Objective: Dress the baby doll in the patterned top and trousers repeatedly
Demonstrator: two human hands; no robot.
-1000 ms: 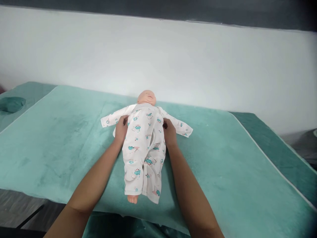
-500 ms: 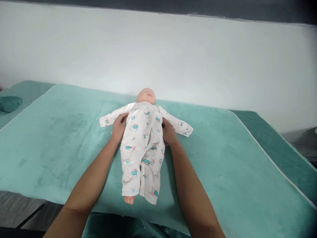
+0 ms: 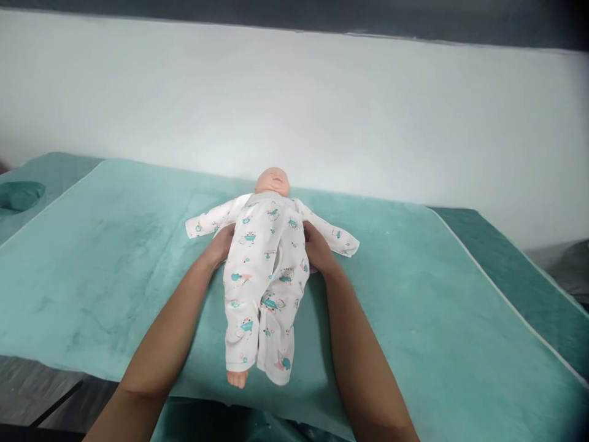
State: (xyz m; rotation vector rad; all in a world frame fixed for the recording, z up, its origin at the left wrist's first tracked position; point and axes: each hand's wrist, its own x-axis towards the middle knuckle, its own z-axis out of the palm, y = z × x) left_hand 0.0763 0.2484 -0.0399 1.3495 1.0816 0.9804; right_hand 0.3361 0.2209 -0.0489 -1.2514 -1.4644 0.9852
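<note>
A baby doll (image 3: pixel 271 180) lies on its back, head toward the wall. It wears a white printed top with both sleeves (image 3: pixel 343 240) spread outward. White baby trousers (image 3: pixel 268 245) with a teal and pink print cover its front and legs. One foot (image 3: pixel 237 379) sticks out of the left trouser leg; the other foot is hidden. At the left hip, my left hand (image 3: pixel 221 244) is closed on the trousers' side, its fingertips tucked out of sight. My right hand (image 3: pixel 317 247) grips the opposite side at the hip, fingers mostly hidden behind the cloth.
Green plush cloth (image 3: pixel 115 264) covers the table beneath the doll. A white wall (image 3: pixel 294 104) rises along the far edge. At the far left is a rounded hollow (image 3: pixel 21 194) in darker green padding. Grey floor (image 3: pixel 37 393) shows at the lower left.
My left hand has slid slightly down and in under the trousers' side. The right side of the trousers bulges outward a little more. The whole view has shifted slightly.
</note>
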